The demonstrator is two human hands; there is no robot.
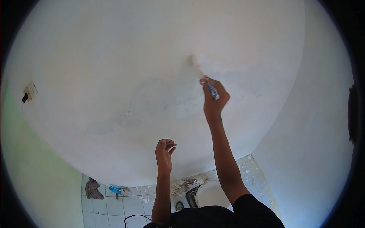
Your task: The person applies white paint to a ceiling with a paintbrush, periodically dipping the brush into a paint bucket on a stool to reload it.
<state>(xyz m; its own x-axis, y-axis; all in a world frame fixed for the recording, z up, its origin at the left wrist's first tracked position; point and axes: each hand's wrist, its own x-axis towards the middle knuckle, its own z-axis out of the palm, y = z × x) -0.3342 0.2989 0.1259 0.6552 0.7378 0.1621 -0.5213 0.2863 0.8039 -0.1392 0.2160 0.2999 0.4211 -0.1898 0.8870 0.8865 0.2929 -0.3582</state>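
Note:
My right hand (216,93) grips a paintbrush by its blue-and-white patterned handle (213,90). The pale bristle end (197,62) is blurred and lies against the white wall (114,49). Bluish-grey patches (152,89) show on the wall to the left of the brush and below it. Lower down, my left hand (165,152) hangs in front of the wall with its fingers loosely bent and a little apart. Nothing is visible in it.
Below, a white round bucket (213,194) stands by a dark object (192,195) on the tiled floor (114,207). Paint flakes (249,167) litter the wall's foot. A grey cloth (93,189) and a blue tool (116,189) lie left. A plugged socket (31,91) is on the wall.

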